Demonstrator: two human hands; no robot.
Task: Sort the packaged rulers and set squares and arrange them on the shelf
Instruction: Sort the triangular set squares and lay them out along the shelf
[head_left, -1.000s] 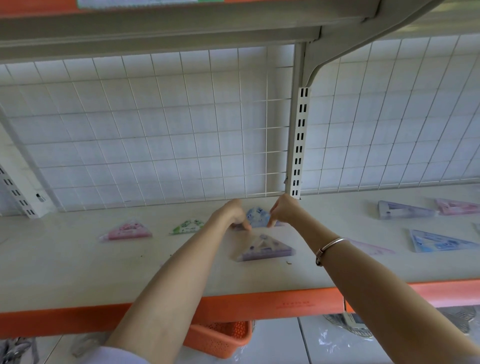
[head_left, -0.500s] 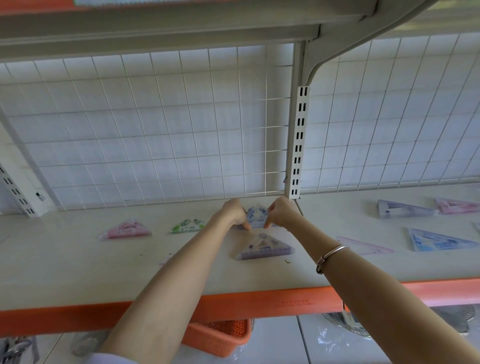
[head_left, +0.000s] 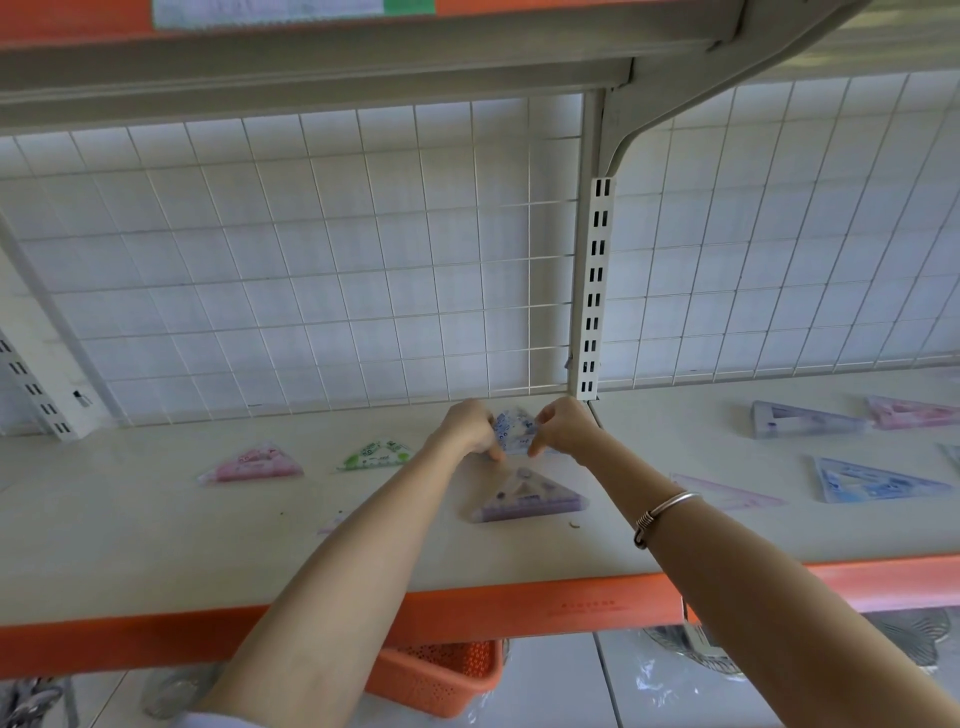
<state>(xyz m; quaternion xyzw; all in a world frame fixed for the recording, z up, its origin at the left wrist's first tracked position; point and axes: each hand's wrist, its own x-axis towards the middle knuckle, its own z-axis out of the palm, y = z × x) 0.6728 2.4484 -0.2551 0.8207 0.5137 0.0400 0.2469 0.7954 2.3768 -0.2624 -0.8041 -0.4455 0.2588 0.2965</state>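
A blue packaged set square (head_left: 514, 430) stands tilted near the back of the white shelf (head_left: 156, 540), below the wire grid. My left hand (head_left: 467, 427) pinches its left side and my right hand (head_left: 563, 427) pinches its right side. A purple packaged set square (head_left: 527, 499) lies flat just in front of them. A pink pack (head_left: 252, 464) and a green pack (head_left: 376, 453) lie in a row to the left. On the right section lie a lavender set square (head_left: 802, 418), a pink one (head_left: 911, 412), a blue one (head_left: 872, 480) and a clear pink ruler piece (head_left: 727, 491).
A slotted white upright (head_left: 592, 291) stands behind my right hand. The shelf's orange front edge (head_left: 519, 608) runs across the view. An orange basket (head_left: 441, 675) sits below the shelf. The upper shelf (head_left: 311, 62) hangs close overhead.
Both hands have stayed on the blue pack and closed in on its sides; it now stands a little more upright. The other packs have not moved.
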